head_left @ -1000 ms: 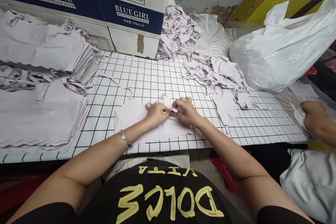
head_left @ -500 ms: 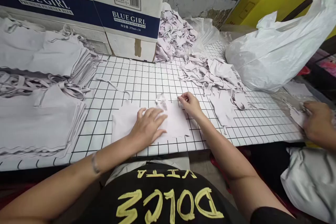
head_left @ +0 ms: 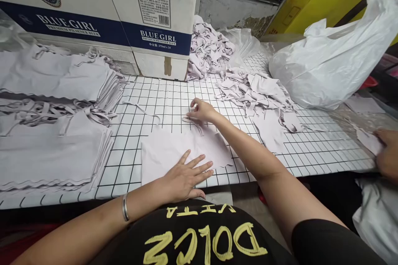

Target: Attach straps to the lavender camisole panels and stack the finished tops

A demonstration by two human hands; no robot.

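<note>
A pale lilac-grey fabric garment piece [head_left: 168, 149] lies flat on the table in front of me. My left hand [head_left: 188, 176] rests on its lower edge with the fingers spread, pressing nothing but cloth. Above the piece's top edge, my right hand [head_left: 202, 112] is pinched at a thin fabric strap [head_left: 194, 122] that loops up from the garment. Part of the strap is hidden by the fingers. Just left of it, another loose thin strap [head_left: 143, 109] lies on the checked cloth.
Two neat stacks of similar garments [head_left: 46, 149] stand at the left. Behind is a beer carton [head_left: 164, 66]. Crumpled pieces [head_left: 261, 87] lie to the right, beside a white plastic bag [head_left: 323, 62]. Another person's hand [head_left: 388, 153] holds fabric at the far right.
My left hand has moved down the garment and flattened with fingers spread. My right hand has moved left and up, from the right side to the strap. The view has shifted slightly.
</note>
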